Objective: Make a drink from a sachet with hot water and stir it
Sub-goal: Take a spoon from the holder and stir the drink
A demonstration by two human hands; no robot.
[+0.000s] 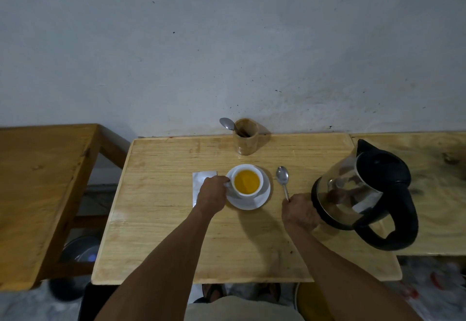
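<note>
Two bare arms come up from the bottom edge, and there are no sleeves on them as far as they show. The left hand (pixel 211 195) and the right hand (pixel 300 211) have no rings, watch or gloves. Below the hands, a light cloth (pixel 242 309) covers the lap. Under it, the feet wear sandals (pixel 216 291) with dark straps.

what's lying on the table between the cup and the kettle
A spoon lies between the cup and kettle, its handle end at the right hand, in the head view.
</note>
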